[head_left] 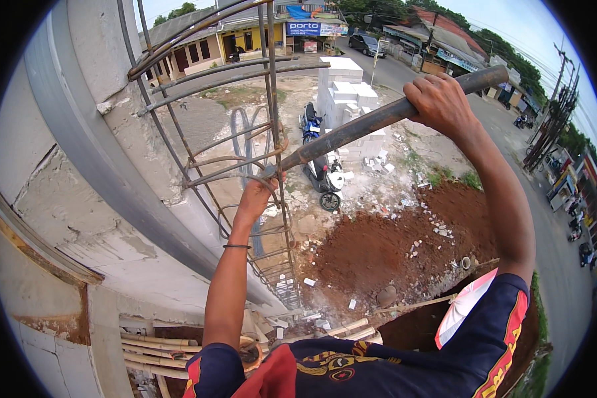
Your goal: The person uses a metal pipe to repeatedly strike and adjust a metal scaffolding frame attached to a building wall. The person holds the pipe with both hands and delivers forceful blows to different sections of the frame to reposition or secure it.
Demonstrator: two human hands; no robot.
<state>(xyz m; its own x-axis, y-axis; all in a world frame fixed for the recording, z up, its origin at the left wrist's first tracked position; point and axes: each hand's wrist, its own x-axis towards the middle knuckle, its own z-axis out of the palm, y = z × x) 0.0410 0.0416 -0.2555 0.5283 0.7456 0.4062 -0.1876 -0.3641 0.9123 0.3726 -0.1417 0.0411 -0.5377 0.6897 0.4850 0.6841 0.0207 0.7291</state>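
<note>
r hand (441, 103), upper right of frame, is wrapped round a dark, rust-marked metal pipe (371, 128) nr its top end, fingers closed over it. pipe runs diag. from there down-left to abt the ctr, its lower end at the rebar cage (272, 79). l hand (255, 198) is just left of ctr, fingers curled right at that lower end, among the bars; can't tell if it's gripping the pipe, a bar or smth else. dark band (237, 247) on the l wrist.

cage stands upright in upper-left/ctr part of frame, rods w/ cross ties, some long bars sticking out sideways. left side: grey wall (109, 247) w/ rough mortar, plus a grey metal strip (123, 199) that looks bent by the lens. behind the pipe, upper ctr: stack of white blocks (339, 66) & a parked motorbike (330, 199), partly hidden by pipe. reddish soil (361, 252) ctr-right, bamboo poles (156, 355) lower left, dark car (367, 45) up top on the road.
</note>
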